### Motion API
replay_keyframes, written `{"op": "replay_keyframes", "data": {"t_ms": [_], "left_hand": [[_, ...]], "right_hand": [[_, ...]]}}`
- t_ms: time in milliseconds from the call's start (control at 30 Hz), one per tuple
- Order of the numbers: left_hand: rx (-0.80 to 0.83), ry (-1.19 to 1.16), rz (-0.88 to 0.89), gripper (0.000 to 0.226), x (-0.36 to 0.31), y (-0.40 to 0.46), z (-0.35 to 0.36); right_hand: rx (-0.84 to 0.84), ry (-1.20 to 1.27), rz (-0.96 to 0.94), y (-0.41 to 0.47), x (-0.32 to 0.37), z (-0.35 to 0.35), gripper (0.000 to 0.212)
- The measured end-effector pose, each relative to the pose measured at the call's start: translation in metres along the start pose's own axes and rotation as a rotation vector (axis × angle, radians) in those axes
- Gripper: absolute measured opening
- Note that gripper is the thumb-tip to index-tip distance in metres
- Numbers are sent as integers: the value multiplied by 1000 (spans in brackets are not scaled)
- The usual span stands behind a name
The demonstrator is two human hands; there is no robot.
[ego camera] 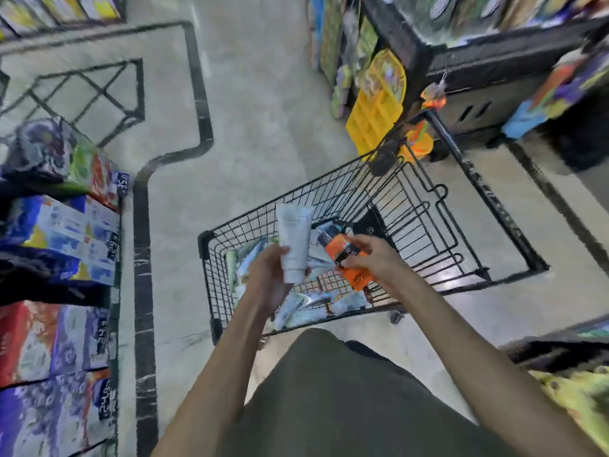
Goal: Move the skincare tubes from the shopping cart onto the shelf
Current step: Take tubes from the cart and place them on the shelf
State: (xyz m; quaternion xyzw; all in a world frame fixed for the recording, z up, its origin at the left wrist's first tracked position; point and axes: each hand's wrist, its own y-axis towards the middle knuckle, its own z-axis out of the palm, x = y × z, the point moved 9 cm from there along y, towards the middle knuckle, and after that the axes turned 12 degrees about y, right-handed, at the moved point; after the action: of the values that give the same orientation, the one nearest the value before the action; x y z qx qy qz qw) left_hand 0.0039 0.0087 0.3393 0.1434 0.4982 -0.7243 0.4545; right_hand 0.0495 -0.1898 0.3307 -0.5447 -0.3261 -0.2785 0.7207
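Tubes: white tube point(294, 244) gripped upright in left hand point(268, 275), above the cart point(428, 206). Orange tube point(349, 258) pinched in right hand point(375, 258), also over the cart. Several more tubes point(296, 306) lie in the cart's bottom; count unclear through blur. Shelf point(59, 245) of boxes stands left of the cart.

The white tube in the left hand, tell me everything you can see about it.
The white tube is a soft-looking plastic squeeze tube, pale white-grey with faint small print too blurred to read. Its wide flat crimped end points up and away; its narrower end sits low in the left hand, whose fingers curl round its lower half. It is held nearly upright above the shopping cart, clear of the tubes lying in the basket, just left of the orange tube in the right hand.
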Motion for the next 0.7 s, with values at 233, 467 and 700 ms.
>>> {"op": "replay_keyframes", "data": {"t_ms": [233,467,700], "left_hand": [[93,246,45,61,3,-34,9],[254,545,80,45,34,-75,45],[448,586,-8,44,107,-120,120]], "right_hand": [[-303,260,-184,-83,-29,-24,50],[-481,634,-388,-194,-68,-40,15],[-603,1018,-554,-294,-124,-69,22]]}}
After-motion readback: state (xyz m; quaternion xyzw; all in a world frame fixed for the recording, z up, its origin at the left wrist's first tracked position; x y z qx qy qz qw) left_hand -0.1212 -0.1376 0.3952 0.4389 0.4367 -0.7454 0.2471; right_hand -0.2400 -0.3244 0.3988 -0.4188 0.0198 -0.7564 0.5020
